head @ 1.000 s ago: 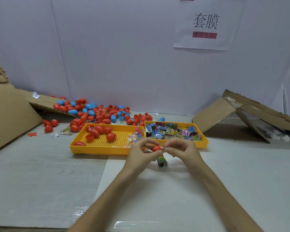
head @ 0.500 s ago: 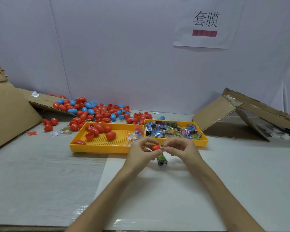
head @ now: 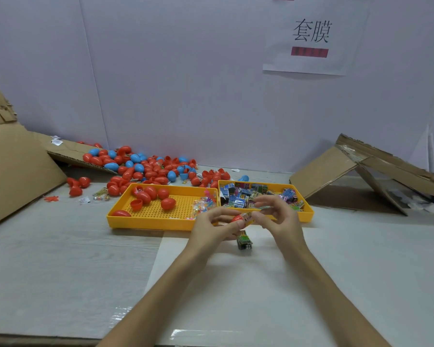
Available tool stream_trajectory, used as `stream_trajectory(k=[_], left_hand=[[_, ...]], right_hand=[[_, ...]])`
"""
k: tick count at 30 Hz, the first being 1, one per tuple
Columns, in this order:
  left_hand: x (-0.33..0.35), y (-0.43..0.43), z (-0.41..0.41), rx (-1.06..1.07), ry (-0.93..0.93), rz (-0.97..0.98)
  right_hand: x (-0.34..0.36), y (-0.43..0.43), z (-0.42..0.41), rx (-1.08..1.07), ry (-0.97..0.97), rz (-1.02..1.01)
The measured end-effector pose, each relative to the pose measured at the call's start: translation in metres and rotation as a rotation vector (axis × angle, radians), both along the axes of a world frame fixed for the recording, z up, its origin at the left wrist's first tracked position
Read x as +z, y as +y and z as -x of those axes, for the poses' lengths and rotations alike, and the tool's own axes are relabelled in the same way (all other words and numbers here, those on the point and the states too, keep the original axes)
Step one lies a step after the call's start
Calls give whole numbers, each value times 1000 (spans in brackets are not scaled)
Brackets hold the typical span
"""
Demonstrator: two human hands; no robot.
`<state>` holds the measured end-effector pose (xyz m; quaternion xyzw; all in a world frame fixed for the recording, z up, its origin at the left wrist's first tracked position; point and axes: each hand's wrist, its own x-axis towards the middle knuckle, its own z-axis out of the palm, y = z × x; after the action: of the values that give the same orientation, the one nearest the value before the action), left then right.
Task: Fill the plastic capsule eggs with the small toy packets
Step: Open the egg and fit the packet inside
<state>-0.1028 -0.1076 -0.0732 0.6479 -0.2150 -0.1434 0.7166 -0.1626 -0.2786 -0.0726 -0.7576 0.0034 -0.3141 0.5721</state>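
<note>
Egg half and packet pinched over the tabletop

Cardboard (head: 15, 171) leans at far left, and a white label (head: 56, 141) on the flap behind it is too small to read. Red and blue eggs (head: 145, 166) lie heaped against the wall. Before them, the yellow left tray (head: 125, 219) holds several red eggs and clear bags of small toys. Touching it, the right tray (head: 308, 211) is full of printed packets (head: 238, 200), their print too fine to read. In front of the trays, the left hand (head: 211, 229) pinches a red egg half (head: 236, 218) between thumb and fingers. The right hand (head: 281, 221) pinches one packet (head: 248, 216) at the half's open mouth, its other fingers spread. A loose packet (head: 244, 240) lies on the tabletop (head: 361, 271) just below. On the wall, a sign (head: 308, 63) reads 套膜 above a blurred red bar. A collapsed box (head: 321, 171) slumps at right.
</note>
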Motion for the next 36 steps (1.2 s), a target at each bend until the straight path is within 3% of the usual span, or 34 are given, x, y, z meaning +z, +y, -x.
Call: stream_trajectory(k=[3,5,10,18,36], left_hand=[[1,2,-1,-13,97,90],[2,3,-1,-32,163,168],[2,5,-3,-76,230,299],[1,2,-3,-4,74,124],[3,3,-1,33,-42,-3]], right_hand=[[-4,5,2,-229,-241,250],[-6,8,3,-272,-349,413],[-11,21,2,-267,-392,672],[-10,18,-2,-251,-305,526],[-12,14,-4,-179,-299,539]])
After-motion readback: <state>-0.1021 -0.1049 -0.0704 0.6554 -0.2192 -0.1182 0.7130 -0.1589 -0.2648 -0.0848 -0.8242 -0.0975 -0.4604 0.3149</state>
